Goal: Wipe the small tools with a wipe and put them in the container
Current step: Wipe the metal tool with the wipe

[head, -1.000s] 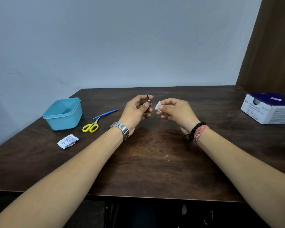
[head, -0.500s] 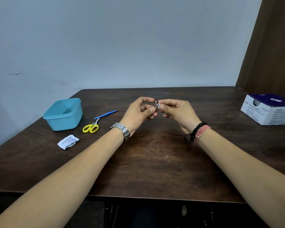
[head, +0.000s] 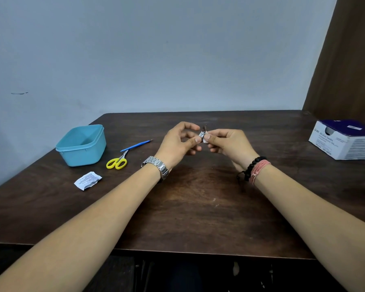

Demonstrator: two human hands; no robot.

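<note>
Scene: person at a dark table, both hands raised mid-table, wiping a small metal tool.
Left hand: pinches the tool's near end betw. thumb & fingers; what kind of tool, too small to tell.
Right hand: fingers curled, pinching a white wipe vs. the tool's side.
Tool vs. grip: sits betw. both sets of fingertips, dark tip poking up above them.
Handling (est.): light, stiff, prob. slick once wet; hold by the body, clear of the tip.
Wipe (est.): soft, damp, tears easily.
Left of grip: scissors & blue stick on the table, not yet in the tub; torn sachet nearer.
Right of grip: swab box, well apart.
</note>
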